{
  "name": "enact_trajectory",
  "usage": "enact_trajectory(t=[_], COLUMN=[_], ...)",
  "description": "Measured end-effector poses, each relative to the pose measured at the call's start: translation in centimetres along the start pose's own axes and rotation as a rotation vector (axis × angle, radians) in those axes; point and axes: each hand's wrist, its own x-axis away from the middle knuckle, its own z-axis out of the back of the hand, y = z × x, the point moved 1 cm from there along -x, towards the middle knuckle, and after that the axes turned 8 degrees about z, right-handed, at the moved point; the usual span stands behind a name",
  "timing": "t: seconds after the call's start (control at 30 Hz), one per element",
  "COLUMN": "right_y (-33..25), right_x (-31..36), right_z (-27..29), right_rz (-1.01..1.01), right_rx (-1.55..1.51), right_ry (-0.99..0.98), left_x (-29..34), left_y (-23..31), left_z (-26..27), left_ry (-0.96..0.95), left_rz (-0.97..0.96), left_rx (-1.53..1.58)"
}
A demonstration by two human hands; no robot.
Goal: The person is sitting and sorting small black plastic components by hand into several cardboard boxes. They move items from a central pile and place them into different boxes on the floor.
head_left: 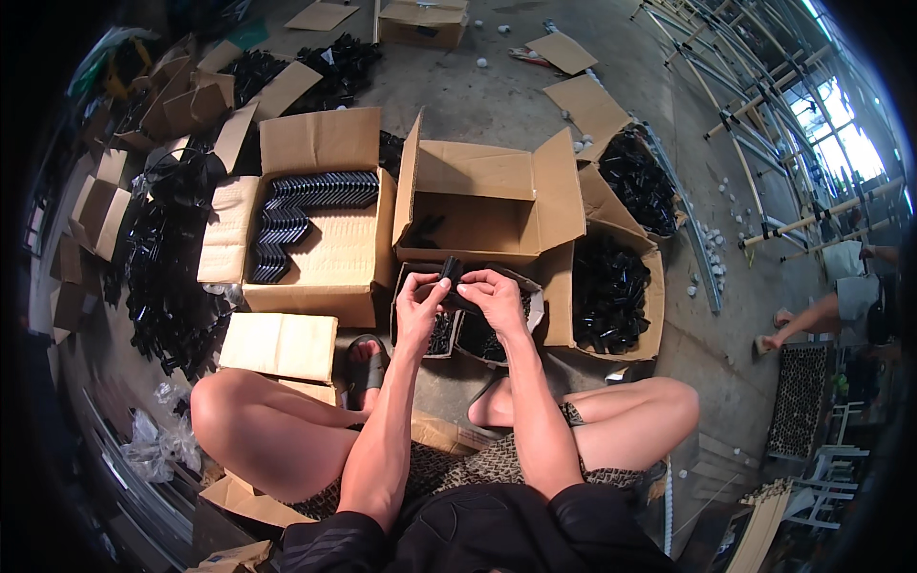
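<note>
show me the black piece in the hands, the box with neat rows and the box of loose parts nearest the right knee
black piece [449,270], head view, its upper end
neat-row box [336,252], head view, bare cardboard inside
loose-parts box [560,304], head view, its left side

left hand [421,300]: left carton [320,303] wall near | right hand [495,298]: right carton [561,310] wall near | ahead: middle carton [478,170] blocks | free: its open top

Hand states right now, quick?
Left hand: closed, holding a black part.
Right hand: closed on black part too; same piece or another, can't tell.
</note>
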Motion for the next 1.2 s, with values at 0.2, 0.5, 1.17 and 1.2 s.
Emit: enact_trajectory(t=[0.2,0.5,1.17,1.2], right_y=[0.2,0.4,1.3,1.2], right_x=[0.4,0.6,0.4,0.6], right_z=[-1.0,-1.3,-2.0,-1.8], right_rz=[0.011,-0.014,0.22,0.205], right_rx=[0.005,-0.115,0.151,0.149], right_ry=[0.108,0.139,0.101,0.051], left_x=[0.3,0.2,0.0,0.1], left_y=[0.4,0.6,0.3,0.6], left_z=[-0.3,-0.6,-0.3,-0.1], left_ry=[0.003,-0.036,-0.001,-0.005], left_rz=[-0.079,-0.169,-0.145,-0.12], left_rx=[-0.015,0.028,0.007,0.011])
